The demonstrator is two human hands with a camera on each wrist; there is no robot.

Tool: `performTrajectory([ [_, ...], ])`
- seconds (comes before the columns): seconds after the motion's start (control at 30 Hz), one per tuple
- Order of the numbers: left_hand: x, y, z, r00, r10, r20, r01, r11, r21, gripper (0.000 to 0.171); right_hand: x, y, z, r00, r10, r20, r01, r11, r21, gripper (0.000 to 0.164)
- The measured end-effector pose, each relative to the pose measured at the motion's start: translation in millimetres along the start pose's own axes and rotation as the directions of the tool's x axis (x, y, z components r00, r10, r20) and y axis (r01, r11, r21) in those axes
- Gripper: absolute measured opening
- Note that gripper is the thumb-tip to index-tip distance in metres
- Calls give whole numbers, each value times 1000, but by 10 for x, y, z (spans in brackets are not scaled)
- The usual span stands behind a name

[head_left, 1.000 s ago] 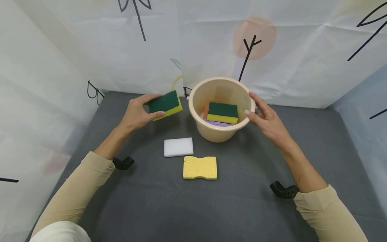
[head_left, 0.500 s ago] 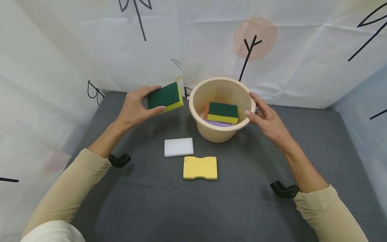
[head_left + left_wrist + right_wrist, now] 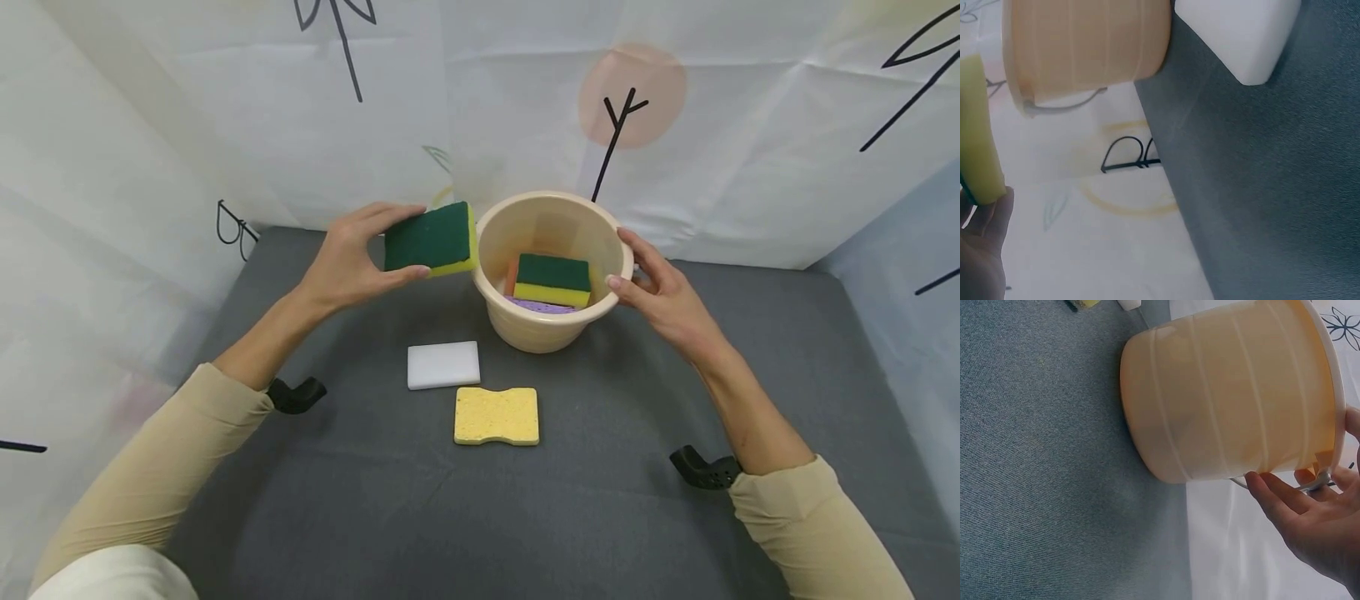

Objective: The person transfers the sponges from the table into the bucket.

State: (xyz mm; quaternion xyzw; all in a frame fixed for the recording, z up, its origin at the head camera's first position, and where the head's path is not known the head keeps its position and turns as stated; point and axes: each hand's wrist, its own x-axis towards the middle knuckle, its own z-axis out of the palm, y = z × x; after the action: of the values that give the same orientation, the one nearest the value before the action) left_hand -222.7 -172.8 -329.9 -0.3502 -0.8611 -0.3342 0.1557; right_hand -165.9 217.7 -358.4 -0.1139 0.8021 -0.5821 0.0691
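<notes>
Hands (image 3: 347, 260) closer, held sponge (image 3: 429, 238) nearer bucket (image 3: 534, 331)

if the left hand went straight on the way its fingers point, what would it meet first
Probably the left side of the beige bucket, with the green-and-yellow scrub sponge in the left hand touching first; depth is unclear, so it might pass over.

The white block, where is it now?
In the head view, the white block lies on the table, front-left of the bucket, just behind the left end of the yellow sponge.
</notes>
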Motion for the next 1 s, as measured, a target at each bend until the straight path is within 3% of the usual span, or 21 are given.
performTrajectory([
  [0.4,223,207,103,998,38,56,-39,999,10,80,0,5,-10,1000,-4,-4,4,1000,-5,65],
  [0.7,416,384,256,990,102,96,-102,995,-7,73,-14,5,-20,1000,-15,-9,15,1000,2,65],
  [1.0,532,444,393,987,119,109,-114,992,-48,72,-13,-3,-12,1000,4,-19,-5,999,-47,64],
])
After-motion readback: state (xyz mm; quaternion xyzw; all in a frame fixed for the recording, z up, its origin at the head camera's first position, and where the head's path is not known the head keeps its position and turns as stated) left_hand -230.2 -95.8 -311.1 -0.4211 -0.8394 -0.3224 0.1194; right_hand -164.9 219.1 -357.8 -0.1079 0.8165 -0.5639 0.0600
